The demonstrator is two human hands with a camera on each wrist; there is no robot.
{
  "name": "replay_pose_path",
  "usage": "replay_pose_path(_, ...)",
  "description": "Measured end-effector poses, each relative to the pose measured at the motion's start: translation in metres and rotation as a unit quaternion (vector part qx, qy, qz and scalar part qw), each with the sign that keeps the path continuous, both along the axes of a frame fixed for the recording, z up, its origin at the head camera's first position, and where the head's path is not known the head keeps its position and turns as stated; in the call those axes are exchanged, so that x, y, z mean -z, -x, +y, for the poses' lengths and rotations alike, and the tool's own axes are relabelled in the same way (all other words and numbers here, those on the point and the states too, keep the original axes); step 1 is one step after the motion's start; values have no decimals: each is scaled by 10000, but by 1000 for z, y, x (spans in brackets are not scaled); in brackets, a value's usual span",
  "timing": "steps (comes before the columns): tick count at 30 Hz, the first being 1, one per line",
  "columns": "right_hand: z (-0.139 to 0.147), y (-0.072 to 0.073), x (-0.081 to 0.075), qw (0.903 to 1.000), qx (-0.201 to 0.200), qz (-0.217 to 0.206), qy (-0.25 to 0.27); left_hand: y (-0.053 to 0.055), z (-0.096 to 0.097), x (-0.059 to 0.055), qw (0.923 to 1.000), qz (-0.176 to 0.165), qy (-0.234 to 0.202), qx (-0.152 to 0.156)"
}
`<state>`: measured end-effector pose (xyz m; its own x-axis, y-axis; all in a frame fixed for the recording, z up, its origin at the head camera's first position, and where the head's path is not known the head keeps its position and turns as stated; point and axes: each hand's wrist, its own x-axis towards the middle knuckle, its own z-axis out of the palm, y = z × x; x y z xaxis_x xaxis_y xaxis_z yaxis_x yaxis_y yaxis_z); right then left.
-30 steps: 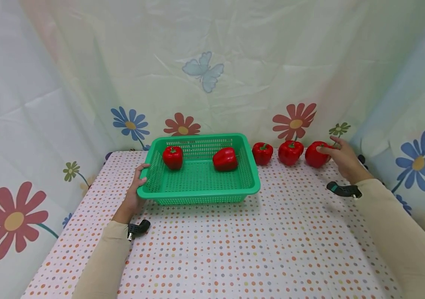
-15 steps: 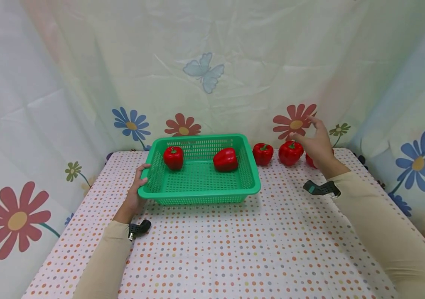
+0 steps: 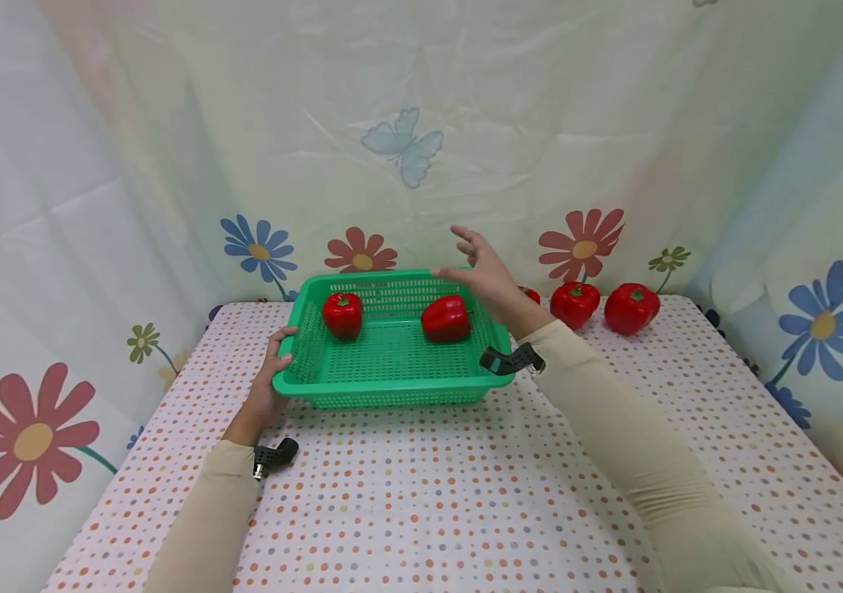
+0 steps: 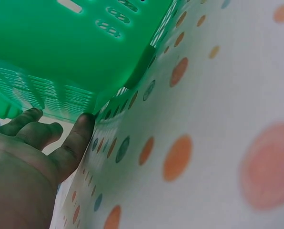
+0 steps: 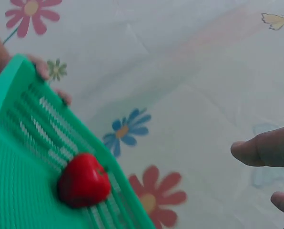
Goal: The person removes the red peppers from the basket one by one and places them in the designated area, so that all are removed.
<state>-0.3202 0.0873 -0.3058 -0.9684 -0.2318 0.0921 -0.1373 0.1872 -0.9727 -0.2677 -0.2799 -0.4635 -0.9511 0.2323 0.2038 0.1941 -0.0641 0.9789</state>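
Observation:
A green plastic basket (image 3: 391,385) stands on the table with two red bell peppers inside, one upright bell pepper (image 3: 343,315) at the left and one bell pepper (image 3: 446,319) lying on its side at the right. My left hand (image 3: 268,383) grips the basket's left end, its fingers over the rim; the left wrist view shows the fingers (image 4: 77,138) against the basket wall. Over the basket's back right corner hovers my right hand (image 3: 491,284), fingers spread apart and nothing in it. The right wrist view catches the upright pepper (image 5: 84,181) beyond the basket wall.
Right of the basket stand a red bell pepper (image 3: 575,303) and another red bell pepper (image 3: 632,309); a third bell pepper (image 3: 530,293) is mostly hidden behind my right wrist. A flowered curtain (image 3: 406,66) closes off the back of the dotted tablecloth (image 3: 421,494).
My right hand has moved left, from the rightmost pepper past the other peppers to above the basket's right end. The left hand, the basket and the peppers have stayed put.

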Motion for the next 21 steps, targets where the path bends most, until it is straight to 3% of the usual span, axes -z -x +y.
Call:
replay_pose_path(5,-53,14,11,9931,-623,-608,786,1,-3,2,9999,-15,37,-135)
replay_pose_path(10,-92,29,30,9883,-746,-862,1013,5,-3,4,9999,-88,27,-93)
replay_pose_path(16,-127,38,47,9843,-609,-1180,1161,6,-1,4,9999,-77,-29,-100)
replay_pose_path(21,-147,39,56,9869,-290,-1232,1004,6,-1,4,9999,-66,-51,-129)
